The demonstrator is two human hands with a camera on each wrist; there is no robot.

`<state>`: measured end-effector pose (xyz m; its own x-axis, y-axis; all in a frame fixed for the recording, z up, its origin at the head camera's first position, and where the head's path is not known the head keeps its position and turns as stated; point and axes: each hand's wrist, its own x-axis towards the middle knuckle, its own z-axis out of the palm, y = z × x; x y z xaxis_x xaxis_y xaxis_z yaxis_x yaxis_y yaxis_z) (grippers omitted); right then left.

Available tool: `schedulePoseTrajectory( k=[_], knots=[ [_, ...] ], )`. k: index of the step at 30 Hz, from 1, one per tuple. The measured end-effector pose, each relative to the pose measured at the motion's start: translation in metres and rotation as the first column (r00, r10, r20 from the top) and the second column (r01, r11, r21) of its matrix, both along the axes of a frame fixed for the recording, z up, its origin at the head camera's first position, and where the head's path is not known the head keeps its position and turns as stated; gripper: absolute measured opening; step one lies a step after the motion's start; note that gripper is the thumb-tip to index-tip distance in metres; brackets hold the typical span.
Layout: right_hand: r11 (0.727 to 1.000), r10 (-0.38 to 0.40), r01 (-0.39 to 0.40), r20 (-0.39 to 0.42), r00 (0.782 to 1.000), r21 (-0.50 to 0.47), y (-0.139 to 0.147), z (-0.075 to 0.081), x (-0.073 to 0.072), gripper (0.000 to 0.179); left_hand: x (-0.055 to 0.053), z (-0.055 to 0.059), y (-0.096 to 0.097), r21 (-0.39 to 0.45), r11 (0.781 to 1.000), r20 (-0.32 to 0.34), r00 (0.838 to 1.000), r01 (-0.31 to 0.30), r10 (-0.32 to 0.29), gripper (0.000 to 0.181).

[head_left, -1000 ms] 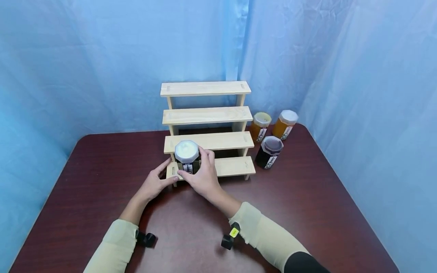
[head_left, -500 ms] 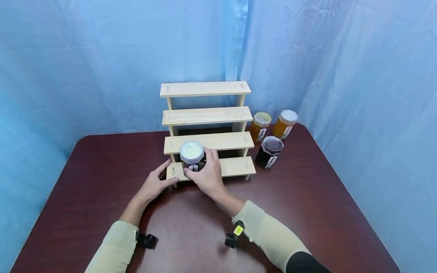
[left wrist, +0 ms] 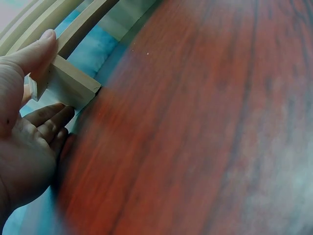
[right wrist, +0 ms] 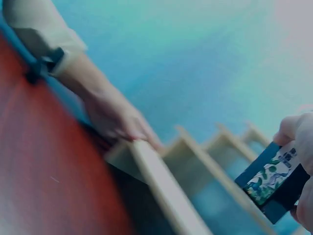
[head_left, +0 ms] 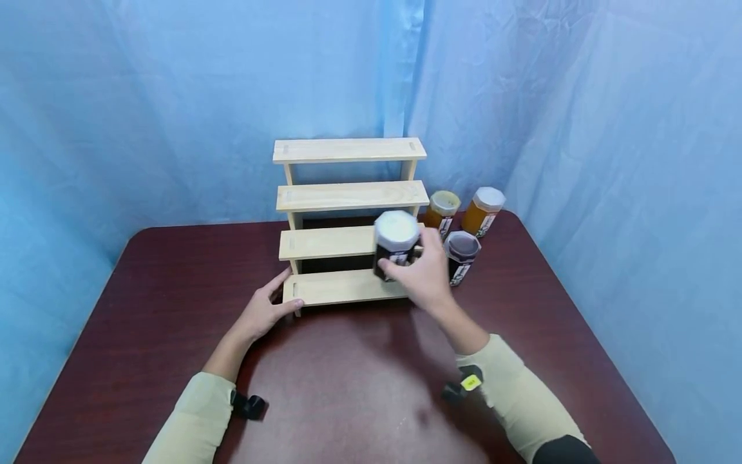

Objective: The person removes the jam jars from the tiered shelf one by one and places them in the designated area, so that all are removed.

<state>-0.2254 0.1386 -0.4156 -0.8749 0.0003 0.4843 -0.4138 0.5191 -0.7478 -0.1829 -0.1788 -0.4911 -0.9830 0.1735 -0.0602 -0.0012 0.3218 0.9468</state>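
My right hand (head_left: pixel 428 274) grips a dark jar with a white octagonal lid (head_left: pixel 397 231), upright in front of the right part of a stepped wooden display stand (head_left: pixel 342 288). In the right wrist view, the jar's floral label (right wrist: pixel 274 176) faces the camera between thumb and fingers. My left hand (head_left: pixel 262 314) holds the left end of the stand's lowest shelf, thumb on top. The left wrist view shows that thumb over the board, with the other fingers lower beside the stand's leg (left wrist: pixel 73 81).
Right of the stand, another dark jar (head_left: pixel 462 248) stands on the brown table (head_left: pixel 348 386), partly behind my right hand. Two amber jars, one with a yellowish lid (head_left: pixel 445 202) and one with a white lid (head_left: pixel 485 209), are farther back. Blue curtains (head_left: pixel 203 109) surround the table.
My right hand has carried the jar from the left end of the lowest shelf to the right and upward. My left hand has stayed at the shelf's left end.
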Motion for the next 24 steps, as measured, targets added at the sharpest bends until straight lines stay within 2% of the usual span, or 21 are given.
schedulePoseTrajectory(
  k=[4,9,13,16,19,24],
  knots=[
    [0.997,-0.068,0.067,0.012,0.998,0.025,0.042,0.021,-0.009,0.075,-0.001,-0.002,-0.001,0.011,1.000,0.002,1.000,-0.001,0.001,0.083],
    [0.993,-0.111,0.107,0.123,0.986,0.044,0.096,0.046,-0.022,0.075,0.002,-0.001,-0.001,0.006,1.000,0.004,1.000,-0.005,0.005,0.083],
    [0.987,-0.157,0.149,0.201,0.967,0.055,0.140,0.056,-0.029,0.077,0.002,-0.003,-0.001,0.016,1.000,-0.006,1.000,0.002,-0.002,0.083],
    [0.978,-0.207,0.192,0.256,0.944,0.083,0.170,0.055,-0.036,0.083,0.001,-0.003,-0.002,0.026,1.000,-0.016,1.000,0.001,-0.001,0.083],
    [0.970,-0.241,0.217,0.315,0.918,0.112,0.198,0.048,-0.045,0.091,0.000,-0.002,-0.002,0.027,1.000,-0.020,1.000,0.003,-0.002,0.082],
    [0.972,-0.230,0.190,0.370,0.900,0.140,0.235,0.021,-0.058,0.094,-0.001,-0.002,-0.002,0.021,1.000,-0.014,1.000,0.010,-0.010,0.082]
  ],
)
